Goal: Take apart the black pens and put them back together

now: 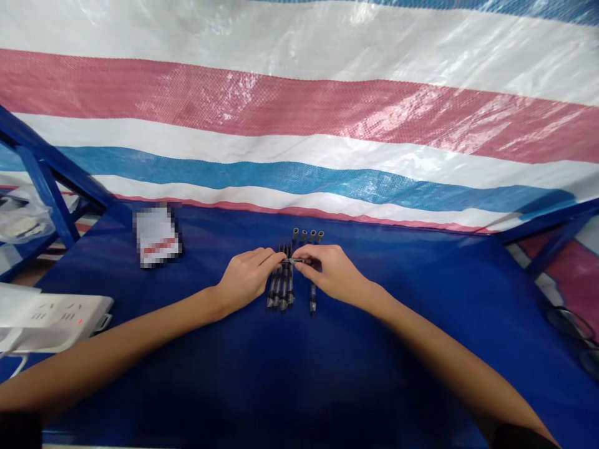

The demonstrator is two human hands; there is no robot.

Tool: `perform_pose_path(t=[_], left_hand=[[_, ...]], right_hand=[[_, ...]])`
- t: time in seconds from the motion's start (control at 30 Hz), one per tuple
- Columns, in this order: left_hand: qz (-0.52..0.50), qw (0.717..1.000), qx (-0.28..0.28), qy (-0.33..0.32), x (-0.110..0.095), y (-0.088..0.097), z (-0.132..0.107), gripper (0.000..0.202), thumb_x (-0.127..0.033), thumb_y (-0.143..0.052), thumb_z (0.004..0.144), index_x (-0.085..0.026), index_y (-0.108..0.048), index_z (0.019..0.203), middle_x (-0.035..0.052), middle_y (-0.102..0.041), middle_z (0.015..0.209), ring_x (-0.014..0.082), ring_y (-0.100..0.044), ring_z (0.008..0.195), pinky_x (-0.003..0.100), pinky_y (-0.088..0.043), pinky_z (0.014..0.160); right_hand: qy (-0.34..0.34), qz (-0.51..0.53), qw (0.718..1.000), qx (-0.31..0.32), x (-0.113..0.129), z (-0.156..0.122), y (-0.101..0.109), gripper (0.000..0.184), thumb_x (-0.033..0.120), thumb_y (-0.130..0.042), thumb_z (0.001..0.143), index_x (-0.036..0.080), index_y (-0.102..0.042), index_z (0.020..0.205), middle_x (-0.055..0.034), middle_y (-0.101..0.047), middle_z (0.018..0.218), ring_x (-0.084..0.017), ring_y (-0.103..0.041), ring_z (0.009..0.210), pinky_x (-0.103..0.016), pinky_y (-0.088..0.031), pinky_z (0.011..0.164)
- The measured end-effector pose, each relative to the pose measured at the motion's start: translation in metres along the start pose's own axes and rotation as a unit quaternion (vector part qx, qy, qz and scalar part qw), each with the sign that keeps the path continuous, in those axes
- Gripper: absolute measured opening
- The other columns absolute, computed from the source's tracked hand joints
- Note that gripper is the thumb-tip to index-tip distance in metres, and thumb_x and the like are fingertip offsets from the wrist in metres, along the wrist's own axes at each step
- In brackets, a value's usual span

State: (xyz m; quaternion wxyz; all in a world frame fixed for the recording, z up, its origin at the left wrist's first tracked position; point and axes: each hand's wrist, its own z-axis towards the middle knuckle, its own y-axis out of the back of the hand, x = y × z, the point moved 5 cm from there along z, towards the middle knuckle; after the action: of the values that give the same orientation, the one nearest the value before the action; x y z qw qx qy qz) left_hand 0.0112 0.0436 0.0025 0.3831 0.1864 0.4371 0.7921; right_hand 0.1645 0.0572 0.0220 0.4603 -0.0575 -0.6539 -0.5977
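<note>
Several black pens lie side by side on the blue table top, their grey-capped ends pointing away from me. A separate black pen lies to their right, partly under my right hand. Between my two hands, a small dark pen-like piece runs crosswise above the row. My right hand pinches it with thumb and fingers, while the fingertips of my left hand touch its near end. The pens' middles are hidden under my hands.
A white packet with a blurred label lies at the far left of the table. A white power strip sits at the left edge. A striped tarp hangs behind, with blue metal frame bars and a clear plastic bag at left.
</note>
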Motion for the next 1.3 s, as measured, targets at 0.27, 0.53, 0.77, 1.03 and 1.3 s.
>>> perform_pose_path(t=[0.27, 0.53, 0.77, 1.03, 1.3], left_hand=[[0.083, 0.991, 0.010, -0.108, -0.006, 0.027, 0.009, 0.018, -0.013, -0.043, 0.092, -0.014, -0.059, 0.098, -0.0020, -0.060, 0.066, 0.0114, -0.056, 0.058, 0.022, -0.041, 0.052], [-0.005, 0.996, 0.041, -0.077, 0.000, 0.043, 0.019, 0.025, -0.030, -0.039, 0.097, -0.016, -0.060, 0.097, -0.0004, -0.065, 0.073, 0.0100, -0.061, 0.062, 0.020, -0.041, 0.053], [-0.069, 0.997, 0.033, -0.016, -0.001, 0.047, 0.016, 0.023, -0.027, -0.043, 0.096, -0.016, -0.064, 0.094, 0.0003, -0.068, 0.075, 0.0109, -0.062, 0.061, 0.020, -0.040, 0.053], [-0.165, 0.967, 0.172, 0.090, -0.001, 0.044, 0.021, 0.025, -0.027, -0.046, 0.094, -0.017, -0.064, 0.080, -0.0031, -0.062, 0.060, 0.0089, -0.057, 0.053, 0.019, -0.035, 0.051], [-0.113, 0.992, 0.059, 0.022, -0.004, 0.055, 0.018, 0.023, -0.025, -0.046, 0.093, -0.017, -0.066, 0.084, -0.0017, -0.067, 0.066, 0.0094, -0.059, 0.054, 0.020, -0.036, 0.049]], right_hand=[[0.114, -0.169, 0.978, 0.042, 0.013, -0.008, -0.018, 0.030, 0.027, -0.033, 0.100, 0.012, -0.058, 0.093, -0.0053, -0.066, 0.078, -0.014, -0.059, 0.063, -0.026, -0.040, 0.057], [0.249, -0.280, 0.916, -0.147, 0.036, -0.015, -0.001, 0.028, 0.025, -0.042, 0.098, 0.010, -0.063, 0.090, -0.0038, -0.066, 0.068, -0.013, -0.059, 0.060, -0.026, -0.045, 0.060], [0.273, -0.260, 0.909, -0.178, 0.041, -0.018, 0.006, 0.021, 0.026, -0.049, 0.096, 0.011, -0.063, 0.093, -0.0046, -0.067, 0.075, -0.013, -0.061, 0.067, -0.027, -0.049, 0.063], [0.321, -0.353, 0.859, -0.185, 0.042, -0.021, -0.003, 0.019, 0.027, -0.048, 0.096, 0.012, -0.061, 0.093, 0.0006, -0.057, 0.063, -0.012, -0.050, 0.057, -0.028, -0.036, 0.054], [0.297, -0.297, 0.900, -0.121, 0.044, -0.018, 0.000, 0.029, 0.028, -0.042, 0.099, 0.013, -0.060, 0.083, 0.0013, -0.055, 0.057, -0.011, -0.049, 0.052, -0.028, -0.032, 0.053]])
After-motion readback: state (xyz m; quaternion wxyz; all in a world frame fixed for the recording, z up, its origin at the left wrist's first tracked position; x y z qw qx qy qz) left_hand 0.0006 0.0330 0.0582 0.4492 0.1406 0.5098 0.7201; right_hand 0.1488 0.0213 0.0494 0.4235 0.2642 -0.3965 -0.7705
